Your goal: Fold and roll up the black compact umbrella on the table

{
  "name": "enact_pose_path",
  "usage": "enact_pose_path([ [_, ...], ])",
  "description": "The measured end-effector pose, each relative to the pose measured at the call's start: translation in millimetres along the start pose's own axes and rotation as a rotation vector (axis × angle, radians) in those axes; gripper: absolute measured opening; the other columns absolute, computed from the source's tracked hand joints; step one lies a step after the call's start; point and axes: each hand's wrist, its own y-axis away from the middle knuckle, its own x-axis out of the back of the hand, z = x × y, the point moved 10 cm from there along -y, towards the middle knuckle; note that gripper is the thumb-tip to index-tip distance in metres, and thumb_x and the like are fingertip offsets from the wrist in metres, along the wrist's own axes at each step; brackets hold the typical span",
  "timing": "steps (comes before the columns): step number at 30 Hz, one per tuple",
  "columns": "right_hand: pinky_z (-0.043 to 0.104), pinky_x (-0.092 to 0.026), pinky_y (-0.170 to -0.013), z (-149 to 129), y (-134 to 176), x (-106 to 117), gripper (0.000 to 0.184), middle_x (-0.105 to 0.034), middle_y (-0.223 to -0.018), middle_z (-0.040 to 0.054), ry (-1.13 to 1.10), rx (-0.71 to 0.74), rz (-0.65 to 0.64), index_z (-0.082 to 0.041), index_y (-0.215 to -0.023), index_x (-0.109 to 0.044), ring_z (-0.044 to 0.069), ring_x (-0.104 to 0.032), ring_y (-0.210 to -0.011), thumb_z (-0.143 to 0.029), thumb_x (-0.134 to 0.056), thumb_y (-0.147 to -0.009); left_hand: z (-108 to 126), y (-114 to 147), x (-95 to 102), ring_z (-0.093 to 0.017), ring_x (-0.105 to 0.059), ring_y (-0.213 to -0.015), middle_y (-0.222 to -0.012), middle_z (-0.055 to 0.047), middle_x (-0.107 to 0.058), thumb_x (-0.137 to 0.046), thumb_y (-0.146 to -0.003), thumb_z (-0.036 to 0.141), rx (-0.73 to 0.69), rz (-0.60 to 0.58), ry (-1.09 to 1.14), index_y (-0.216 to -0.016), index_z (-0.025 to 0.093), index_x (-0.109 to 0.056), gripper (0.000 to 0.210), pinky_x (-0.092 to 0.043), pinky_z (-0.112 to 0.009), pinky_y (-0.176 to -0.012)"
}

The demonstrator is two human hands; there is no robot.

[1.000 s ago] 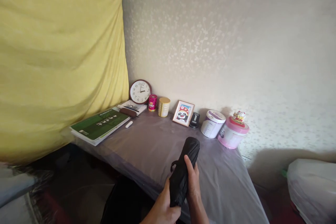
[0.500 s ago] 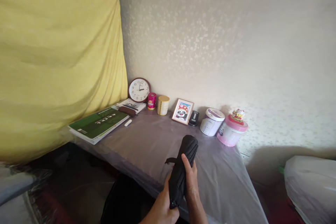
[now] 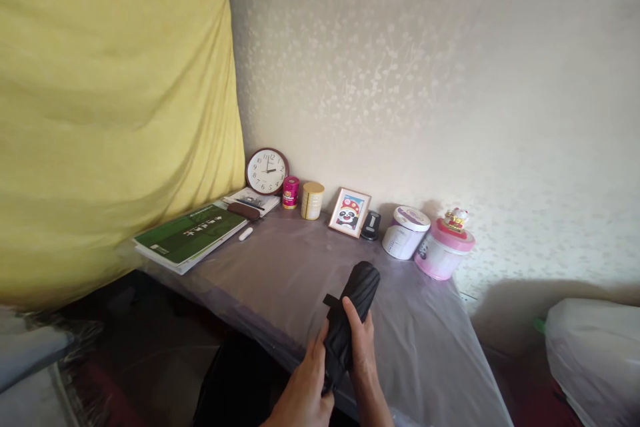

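Note:
A black folded umbrella (image 3: 363,287) is held tilted over the front of the table, its far end pointing away and to the right. My right hand (image 3: 361,340) wraps round its right side, with the thumb lying on top. Around the lower left part closes my left hand (image 3: 313,370), near the end closest to me. A short black strap (image 3: 331,300) sticks out from the umbrella's left side. The fingers beneath the umbrella are hidden.
The table (image 3: 280,267) has a grey cover. Along its back stand a clock (image 3: 267,171), a pink can (image 3: 290,193), a yellow-lidded tin (image 3: 313,201), a picture frame (image 3: 349,212) and two tubs (image 3: 406,233). A green book (image 3: 193,233) lies left, beside a brown case (image 3: 243,211).
My left hand has shifted slightly up along the umbrella. The strap now lies closer to the umbrella and stands out less to the left. The umbrella has turned a little.

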Motion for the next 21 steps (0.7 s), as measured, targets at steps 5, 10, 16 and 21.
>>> enact_pose_path([
  [5, 0.029, -0.052, -0.062, 19, 2, -2, 0.056, -0.069, -0.077, 0.0034, -0.026, -0.107, -0.002, -0.015, -0.100, -0.060, 0.022, -0.065, -0.072, -0.050, -0.073, -0.058, -6, 0, 7.5, -0.027, -0.050, -0.116, -0.147, -0.012, -0.022, -0.044, -0.065, -0.001, -0.029, 0.060, -0.188, -0.141, 0.027, -0.003, 0.091, -0.044, -0.036, -0.091],
  [10, 0.032, -0.053, -0.067, 27, 5, -6, 0.057, -0.069, -0.078, 0.0042, -0.114, -0.212, -0.006, -0.013, -0.104, -0.059, 0.024, -0.065, -0.078, -0.051, -0.070, -0.063, -2, -1, 13.1, -0.022, -0.059, -0.103, -0.136, -0.013, -0.041, -0.056, -0.066, 0.014, -0.037, -0.069, 0.321, -0.140, 0.023, 0.009, 0.099, -0.048, -0.036, -0.087],
  [16, 0.033, -0.049, -0.080, 18, -7, 9, 0.056, -0.069, -0.093, 0.0069, 0.134, -0.065, -0.001, -0.013, -0.103, -0.059, 0.027, -0.062, -0.094, -0.052, -0.067, -0.064, 1, -16, 26.8, -0.023, -0.045, -0.120, -0.139, -0.010, -0.039, -0.055, -0.070, 0.024, -0.147, 0.156, 0.106, -0.141, 0.022, -0.011, 0.083, -0.037, -0.036, -0.101],
  [21, 0.037, -0.046, -0.081, 10, -15, 30, 0.053, -0.066, -0.095, 0.0096, 0.400, 0.168, 0.063, -0.017, -0.100, -0.061, 0.029, -0.059, -0.099, -0.051, -0.069, -0.060, -11, -26, 18.8, -0.021, -0.059, -0.101, -0.128, -0.006, -0.048, -0.050, -0.074, 0.022, -0.114, 0.124, -0.264, -0.140, 0.032, -0.012, 0.076, -0.045, -0.029, -0.088],
])
